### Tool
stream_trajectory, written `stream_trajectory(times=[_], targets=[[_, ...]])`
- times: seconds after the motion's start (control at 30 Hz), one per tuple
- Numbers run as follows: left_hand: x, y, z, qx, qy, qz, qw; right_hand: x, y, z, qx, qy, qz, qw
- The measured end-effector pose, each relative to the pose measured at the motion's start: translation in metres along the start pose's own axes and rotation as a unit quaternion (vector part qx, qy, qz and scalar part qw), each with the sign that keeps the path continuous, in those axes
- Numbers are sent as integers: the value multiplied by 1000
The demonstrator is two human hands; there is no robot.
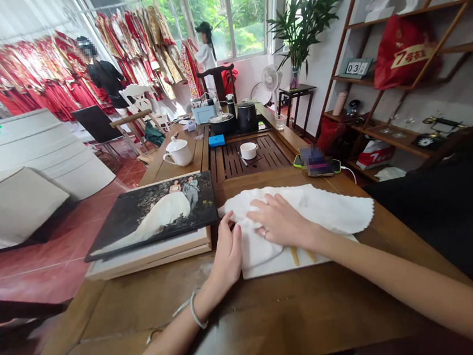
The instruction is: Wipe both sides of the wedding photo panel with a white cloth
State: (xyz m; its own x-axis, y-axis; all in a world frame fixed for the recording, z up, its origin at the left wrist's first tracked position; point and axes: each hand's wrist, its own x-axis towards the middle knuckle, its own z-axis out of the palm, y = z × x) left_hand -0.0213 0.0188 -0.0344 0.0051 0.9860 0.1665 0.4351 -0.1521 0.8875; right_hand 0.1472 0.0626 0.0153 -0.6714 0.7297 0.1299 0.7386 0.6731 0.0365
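A white cloth [329,207] with a scalloped edge lies spread over a flat white board [272,264] on the wooden table [253,324]. My right hand [279,221] rests flat on the cloth, fingers stretched out, a ring on one finger. My left hand [228,252] stands on its edge against the left side of the board and cloth, fingers straight and together, holding nothing that I can see. Left of my hands a large wedding photo album [155,215] lies on a pale box.
Behind the cloth sits a slatted tea tray [251,158] with a small white cup [249,150], a dark kettle [247,116] and a white teapot [179,151]. A phone [317,162] lies at right. Shelves stand right; two people stand by red garment racks at the back.
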Motion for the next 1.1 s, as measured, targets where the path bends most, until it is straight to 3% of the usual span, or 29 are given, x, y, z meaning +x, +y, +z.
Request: stream_trajectory(times=[0.17,0.37,0.53,0.73,0.87,0.97,1.1], targets=[[-1,2,-1,-3,10,-1,1000,-24,-22,-8,88,-9,-93,992],[-1,1,-1,15,9,14,1000,-37,-17,-14,208,-27,-134,968],[1,0,-1,10,10,16,1000,-16,-6,-6,176,-31,-103,978],[3,-1,-3,13,9,-7,1000,24,12,6,108,-6,12,994],[4,-1,-3,3,5,-5,1000,37,6,7,58,6,68,996],[4,-2,-3,3,2,1,1000,24,-6,3,43,2,44,998],[4,-3,-2,3,10,8,1000,-16,-19,-9,77,-28,-58,995]])
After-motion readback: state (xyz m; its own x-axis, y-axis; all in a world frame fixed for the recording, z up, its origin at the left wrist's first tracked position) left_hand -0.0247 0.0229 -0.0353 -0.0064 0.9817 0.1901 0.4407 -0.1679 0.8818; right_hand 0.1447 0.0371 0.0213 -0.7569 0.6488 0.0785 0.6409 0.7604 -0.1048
